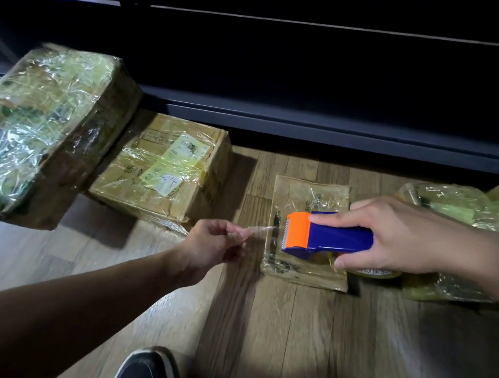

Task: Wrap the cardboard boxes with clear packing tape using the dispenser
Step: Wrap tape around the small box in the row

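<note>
R hand [405,234] clenched round dispenser [338,235], cutter end facing 9 o'clock. L hand [212,243] pinches tape end [239,233], strip taut 9–3 btwn hands. Beneath dispenser, on floor [289,330]: flat box [308,194], long axis 12–6, crossing strip; R hand nearer. Next, I reckon: lower strip onto it.

Blue and orange among tan cardboard.
The dispenser [338,237] has a blue body and orange head; the tape [261,229] is clear. The tan middle box [126,189] bears a pale yellow label [165,177], the large box [43,132] a green leafy print; the floor [289,330] shows light brown wood grain.
</note>
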### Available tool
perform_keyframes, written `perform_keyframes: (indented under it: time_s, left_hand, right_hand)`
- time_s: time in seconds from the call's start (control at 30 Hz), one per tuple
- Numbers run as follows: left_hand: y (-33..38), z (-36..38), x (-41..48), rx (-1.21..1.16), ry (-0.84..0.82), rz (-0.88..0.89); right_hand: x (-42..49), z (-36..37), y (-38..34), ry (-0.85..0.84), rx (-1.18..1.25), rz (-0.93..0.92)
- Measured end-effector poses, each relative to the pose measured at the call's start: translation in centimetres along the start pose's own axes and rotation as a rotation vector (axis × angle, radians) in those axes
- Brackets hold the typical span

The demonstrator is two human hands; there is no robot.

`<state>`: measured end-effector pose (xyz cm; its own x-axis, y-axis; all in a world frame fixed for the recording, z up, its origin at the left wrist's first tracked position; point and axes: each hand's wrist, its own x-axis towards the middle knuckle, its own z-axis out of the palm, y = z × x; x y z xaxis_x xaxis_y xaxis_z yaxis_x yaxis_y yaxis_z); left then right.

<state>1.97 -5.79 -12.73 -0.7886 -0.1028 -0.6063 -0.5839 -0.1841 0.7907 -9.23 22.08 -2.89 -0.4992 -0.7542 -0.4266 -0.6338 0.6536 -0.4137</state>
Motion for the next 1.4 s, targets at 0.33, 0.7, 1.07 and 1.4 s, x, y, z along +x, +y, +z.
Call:
perform_keyframes:
  time_s: [0.33, 0.7, 1.07, 1.4]
  left_hand:
    - [-3.2, 3.0, 0.5, -0.044, 0.025, -0.137]
    - [-2.6, 7.0, -0.1, 0.196, 0.207, -0.176]
    - [-4.1, 5.5, -0.9, 0.234, 0.142, -0.311]
    - [-0.6, 5.6, 1.2, 1.528, -0.312, 0.753]
  right_hand:
    - [0.1, 0.2, -0.5, -0.094, -0.077, 0.063]
    - [0.6, 1.4, -0.2, -0.097, -0.118, 0.101]
    - [0.0, 1.2, -0.5, -0.094, -0.126, 0.137]
    - [0.1, 0.7, -1.6, -0.069, -0.206, 0.147]
